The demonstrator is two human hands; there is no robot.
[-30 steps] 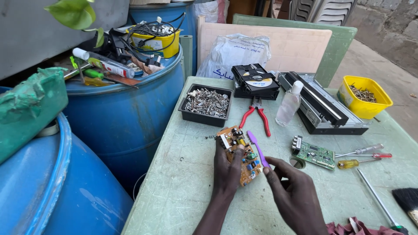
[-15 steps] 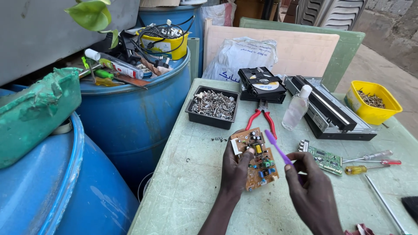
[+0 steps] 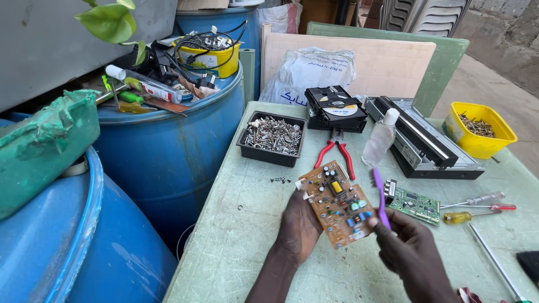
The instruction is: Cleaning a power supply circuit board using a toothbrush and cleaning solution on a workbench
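L hand [image 3: 300, 224]: under & behind the brown circuit board [image 3: 337, 203], fingers closed round its lower-left edge, holding it tilted, component side up, above the green table [image 3: 236, 235]
R hand [image 3: 412, 249]: fingers pinched shut on the lower end of a purple toothbrush [image 3: 380, 196]; brush stands near upright, head up, just beside the board's right edge, can't tell if touching
Board: brown, yellow block near middle, small blue & green parts along lower right; held over the table's front-centre, not lying on it
Green board [image 3: 416, 205]: flat on table, just right of the toothbrush
Screwdrivers [image 3: 477, 209]: two, a clear handle & a yellow/red one, right of the green board
Pliers [image 3: 336, 152]: red handles, lying behind the brown board
Black tray [image 3: 273, 136]: full of metal screws, left of pliers; a few loose screws on table in front of it
Clear bottle [image 3: 380, 137]: white cap, upright, right of pliers
Disc drive [image 3: 336, 108]: black, opened, disc showing, behind pliers
Yellow tub [image 3: 480, 133]: far right, screws inside
Blue drums [image 3: 168, 151]: left of table, cables & tubes on top
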